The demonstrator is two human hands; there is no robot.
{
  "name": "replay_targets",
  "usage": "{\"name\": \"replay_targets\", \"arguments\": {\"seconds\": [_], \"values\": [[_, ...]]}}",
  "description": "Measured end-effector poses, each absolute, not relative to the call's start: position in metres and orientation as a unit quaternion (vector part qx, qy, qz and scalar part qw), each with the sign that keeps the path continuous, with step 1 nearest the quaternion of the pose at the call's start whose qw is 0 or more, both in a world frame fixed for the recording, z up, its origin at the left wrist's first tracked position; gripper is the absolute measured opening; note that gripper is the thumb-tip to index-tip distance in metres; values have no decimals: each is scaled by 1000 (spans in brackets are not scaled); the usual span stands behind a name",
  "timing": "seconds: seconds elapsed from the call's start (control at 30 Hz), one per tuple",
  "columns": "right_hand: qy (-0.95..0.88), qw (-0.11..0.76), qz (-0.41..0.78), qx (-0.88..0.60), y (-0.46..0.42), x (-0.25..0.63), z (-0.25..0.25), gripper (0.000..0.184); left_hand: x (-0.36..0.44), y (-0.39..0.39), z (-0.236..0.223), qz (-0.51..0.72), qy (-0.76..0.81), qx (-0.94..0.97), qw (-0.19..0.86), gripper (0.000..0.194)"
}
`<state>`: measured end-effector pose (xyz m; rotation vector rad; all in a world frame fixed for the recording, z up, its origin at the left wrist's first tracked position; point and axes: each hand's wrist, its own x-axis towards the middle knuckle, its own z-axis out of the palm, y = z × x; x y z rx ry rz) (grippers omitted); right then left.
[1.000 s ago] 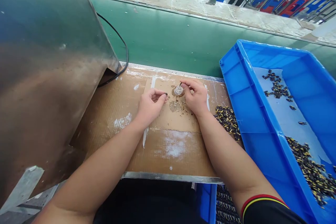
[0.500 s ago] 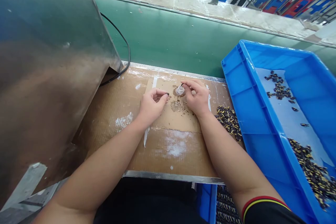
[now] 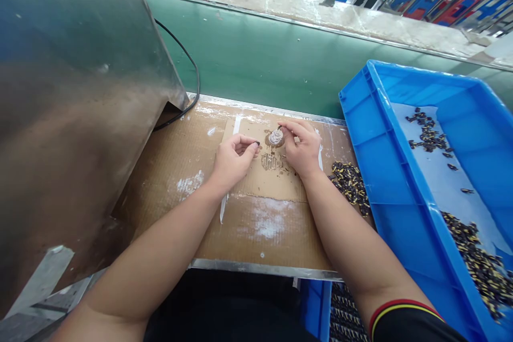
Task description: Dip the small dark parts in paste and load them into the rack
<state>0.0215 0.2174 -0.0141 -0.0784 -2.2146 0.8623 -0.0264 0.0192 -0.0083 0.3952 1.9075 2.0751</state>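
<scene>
My left hand (image 3: 238, 156) is closed in a pinch on a small dark part (image 3: 257, 143), left of a whitish paste mound (image 3: 276, 137). Just right of the mound, my right hand (image 3: 300, 144) pinches another small dark part (image 3: 280, 127), held close above the paste. Both parts are too small for me to name their kind. Beneath the hands lies a cardboard sheet (image 3: 260, 187) taped to the bench, with a brown stained patch (image 3: 271, 161) in front of the mound. A pile of small black and yellow parts (image 3: 349, 184) lies right of my right wrist.
A large blue bin (image 3: 396, 187) at the right holds more black and yellow parts (image 3: 468, 246) on white sheets. At the left stands a metal housing (image 3: 80, 91) with a black cable (image 3: 195, 72). A green belt (image 3: 260, 53) runs behind the bench. Below sits another blue bin (image 3: 315, 304).
Both hands hold almost the same positions and grips. The right hand's part is slightly higher off the paste mound; the whole view has shifted a little.
</scene>
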Motion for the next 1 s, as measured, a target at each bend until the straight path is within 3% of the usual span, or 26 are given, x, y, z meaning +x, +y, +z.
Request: {"name": "replay_targets", "arguments": {"seconds": [0.37, 0.67, 1.0], "values": [[-796, 442, 383, -157, 218, 36, 6, 17, -21, 17, -4, 786, 578, 64, 211, 24], [-720, 247, 641, -101, 178, 84, 20, 22, -7, 18, 9, 825, 489, 19, 282, 27], [-720, 325, 609, -67, 152, 93, 1, 18, -2, 17, 16, 836, 453, 29, 310, 22]]}}
